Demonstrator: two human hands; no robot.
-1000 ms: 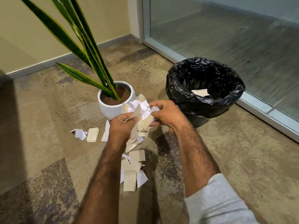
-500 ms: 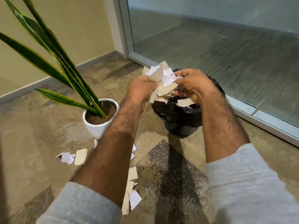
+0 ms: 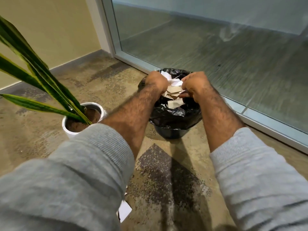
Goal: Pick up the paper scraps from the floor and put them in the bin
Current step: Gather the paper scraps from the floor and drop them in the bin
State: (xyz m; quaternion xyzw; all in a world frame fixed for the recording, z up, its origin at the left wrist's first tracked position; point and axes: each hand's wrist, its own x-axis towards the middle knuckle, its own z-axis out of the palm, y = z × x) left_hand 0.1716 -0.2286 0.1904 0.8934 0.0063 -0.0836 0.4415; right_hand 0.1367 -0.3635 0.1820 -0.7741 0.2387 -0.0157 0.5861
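A bunch of white and tan paper scraps (image 3: 173, 88) sits squeezed between my two hands, right over the mouth of the bin (image 3: 173, 116), which is lined with a black bag. My left hand (image 3: 155, 80) grips the bunch from the left and my right hand (image 3: 194, 85) grips it from the right. One tan scrap (image 3: 175, 103) shows lower down inside the bin opening. A white scrap (image 3: 124, 210) lies on the floor near me, partly hidden by my left sleeve.
A white pot (image 3: 83, 120) with a tall green plant (image 3: 33, 72) stands left of the bin, close to my left forearm. A glass wall with a metal frame (image 3: 266, 129) runs behind and right of the bin. The floor is patterned carpet.
Both hands have carried the bunch of scraps up from the floor pile and forward to above the bin, then lowered it to the bin's mouth. The floor pile has slipped under my left sleeve.
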